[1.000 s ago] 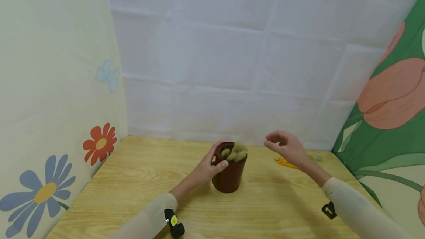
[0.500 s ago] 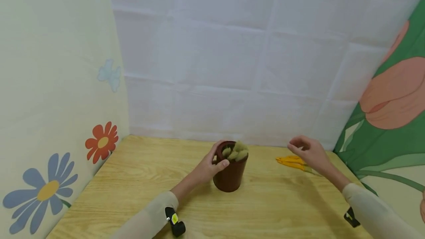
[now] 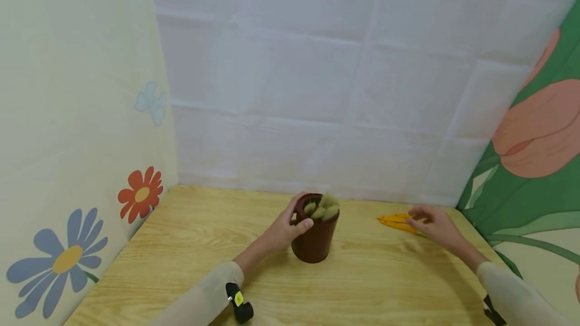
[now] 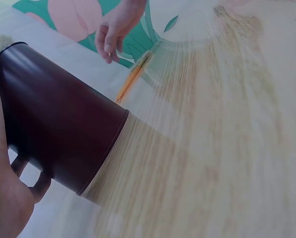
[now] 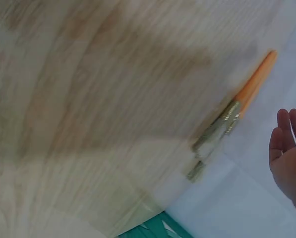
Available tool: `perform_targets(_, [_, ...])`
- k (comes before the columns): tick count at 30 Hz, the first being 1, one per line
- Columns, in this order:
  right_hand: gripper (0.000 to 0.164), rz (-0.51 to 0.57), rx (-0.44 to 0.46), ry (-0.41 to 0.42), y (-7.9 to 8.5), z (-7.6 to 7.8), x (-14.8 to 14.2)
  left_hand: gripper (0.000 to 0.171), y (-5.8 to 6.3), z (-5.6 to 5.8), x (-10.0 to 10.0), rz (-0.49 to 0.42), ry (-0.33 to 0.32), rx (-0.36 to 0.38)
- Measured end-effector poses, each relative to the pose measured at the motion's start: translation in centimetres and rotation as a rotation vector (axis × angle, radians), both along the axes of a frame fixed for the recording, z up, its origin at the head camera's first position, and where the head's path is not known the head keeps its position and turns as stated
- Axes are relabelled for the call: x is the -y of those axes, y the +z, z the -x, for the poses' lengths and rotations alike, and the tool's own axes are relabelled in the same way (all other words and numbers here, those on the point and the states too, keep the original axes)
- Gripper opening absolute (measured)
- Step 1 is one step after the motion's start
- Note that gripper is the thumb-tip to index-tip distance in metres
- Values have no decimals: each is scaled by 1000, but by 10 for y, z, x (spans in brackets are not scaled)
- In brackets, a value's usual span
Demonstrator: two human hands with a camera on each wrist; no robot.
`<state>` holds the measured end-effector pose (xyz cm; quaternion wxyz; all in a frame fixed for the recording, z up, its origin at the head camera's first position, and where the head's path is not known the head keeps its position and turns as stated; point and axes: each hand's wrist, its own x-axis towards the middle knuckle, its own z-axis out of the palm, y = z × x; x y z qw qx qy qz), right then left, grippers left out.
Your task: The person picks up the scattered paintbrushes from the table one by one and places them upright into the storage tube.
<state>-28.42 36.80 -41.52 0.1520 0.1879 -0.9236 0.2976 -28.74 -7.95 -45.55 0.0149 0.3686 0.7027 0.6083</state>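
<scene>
A dark brown pot with a handle (image 3: 313, 241) stands upright on the wooden table, and fuzzy greenish-tan tufts (image 3: 328, 207) show at its mouth. My left hand (image 3: 280, 231) grips the pot near its rim, thumb on the near side. In the left wrist view the pot (image 4: 58, 114) fills the left part, its handle low on the side. Over on the right, my right hand (image 3: 437, 228) hovers over a slim orange bundle (image 3: 395, 222) with loosely bent fingers and nothing in them. The right wrist view shows the bundle (image 5: 257, 79) lying flat, with a greenish, shiny lower end.
The wood-grain table (image 3: 217, 225) meets a creased white cloth (image 3: 272, 89) at the back. A flower-printed panel (image 3: 68, 155) stands on the left, and a green panel with pink tulips (image 3: 534, 165) on the right. A black strap device (image 3: 238, 303) sits on the left sleeve.
My right hand has moved right and then down, from between the pot and the orange bundle to just over the bundle. My left hand and the pot have stayed in place.
</scene>
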Motion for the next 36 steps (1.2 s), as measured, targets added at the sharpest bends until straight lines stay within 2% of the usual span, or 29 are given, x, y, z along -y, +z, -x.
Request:
perform_targets(7, [34, 15, 137, 5, -12, -1, -15, 68, 4, -3, 0, 0, -10, 12])
perform_targets(11, [30, -14, 128, -16, -23, 3, -27, 70, 16, -12, 1, -12, -29, 30])
perform_targets(16, [23, -92, 75, -47, -32, 5, -38, 73, 32, -23, 4, -2, -39, 42])
perform_targets(18, [18, -105, 46, -27, -34, 6, -41, 72, 29, -22, 4, -7, -36, 46])
perform_targets(25, [12, -170, 17, -13, -39, 4, -47, 68, 4, -3, 1, -18, -4, 23])
perform_targets(36, [15, -183, 36, -4, -42, 2, -50, 70, 1, 0, 1, -7, 4, 4])
